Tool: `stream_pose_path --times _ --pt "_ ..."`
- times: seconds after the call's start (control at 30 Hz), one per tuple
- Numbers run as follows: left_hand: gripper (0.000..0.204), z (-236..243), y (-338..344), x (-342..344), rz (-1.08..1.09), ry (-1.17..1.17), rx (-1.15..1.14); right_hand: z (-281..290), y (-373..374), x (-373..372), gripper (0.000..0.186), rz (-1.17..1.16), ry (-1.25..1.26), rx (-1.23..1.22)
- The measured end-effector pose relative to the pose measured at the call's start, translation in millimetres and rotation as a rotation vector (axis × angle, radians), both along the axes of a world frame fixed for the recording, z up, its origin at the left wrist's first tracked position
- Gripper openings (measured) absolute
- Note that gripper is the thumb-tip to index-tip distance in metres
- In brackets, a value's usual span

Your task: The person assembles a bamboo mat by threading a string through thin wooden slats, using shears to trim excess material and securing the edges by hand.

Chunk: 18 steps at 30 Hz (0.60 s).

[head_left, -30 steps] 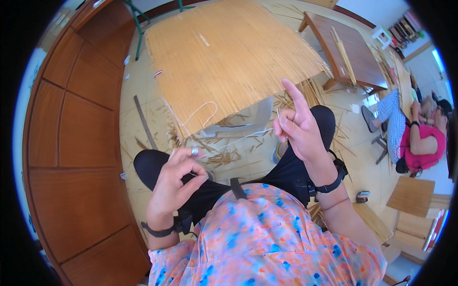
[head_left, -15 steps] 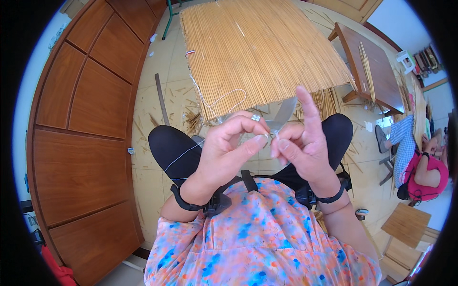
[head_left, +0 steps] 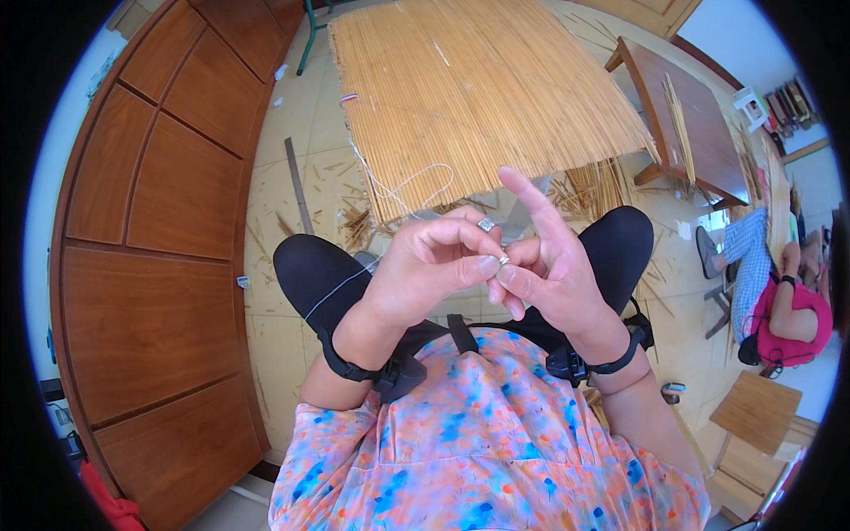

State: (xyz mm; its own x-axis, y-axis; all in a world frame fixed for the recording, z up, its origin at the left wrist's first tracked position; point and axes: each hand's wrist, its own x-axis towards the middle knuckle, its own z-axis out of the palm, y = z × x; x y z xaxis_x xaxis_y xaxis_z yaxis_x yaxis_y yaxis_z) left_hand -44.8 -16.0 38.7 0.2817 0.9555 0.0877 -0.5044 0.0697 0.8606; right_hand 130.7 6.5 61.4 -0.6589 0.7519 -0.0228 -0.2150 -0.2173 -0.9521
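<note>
In front of my lap, both hands meet at the fingertips. My left hand (head_left: 425,265) pinches with thumb and forefinger, and a silver ring shows on one finger. My right hand (head_left: 553,261) pinches at the same spot, its forefinger stretched out and up. Between the fingertips sits a tiny pale bunch of white thread (head_left: 504,261), mostly covered. A length of this thread runs over my left knee, and another loops on the near left corner of the reed mat (head_left: 478,97). The mat's near edge lies just beyond my hands.
Wooden cabinets (head_left: 181,186) line the left side. A dark strip (head_left: 297,184) and scattered reed pieces lie on the tiled floor. At the right stands a low brown table (head_left: 686,119) bearing reeds. Beyond it sits a person in a pink top (head_left: 792,327), near a wooden stool (head_left: 755,411).
My right hand has shifted left, its raised forefinger moving with it, and its thumb now presses against my left fingertips. The left hand has barely moved.
</note>
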Motion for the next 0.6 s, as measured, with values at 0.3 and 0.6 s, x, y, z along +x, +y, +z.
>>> stream_pose_path --times 0.3,0.6 --pt "0.01 -6 5 0 -0.015 0.197 0.143 -19 4 2 0.045 -0.186 -0.083 0.153" --pt "0.013 -9 3 6 -0.056 0.11 -0.02 -27 9 1 0.027 -0.32 -0.151 0.428"
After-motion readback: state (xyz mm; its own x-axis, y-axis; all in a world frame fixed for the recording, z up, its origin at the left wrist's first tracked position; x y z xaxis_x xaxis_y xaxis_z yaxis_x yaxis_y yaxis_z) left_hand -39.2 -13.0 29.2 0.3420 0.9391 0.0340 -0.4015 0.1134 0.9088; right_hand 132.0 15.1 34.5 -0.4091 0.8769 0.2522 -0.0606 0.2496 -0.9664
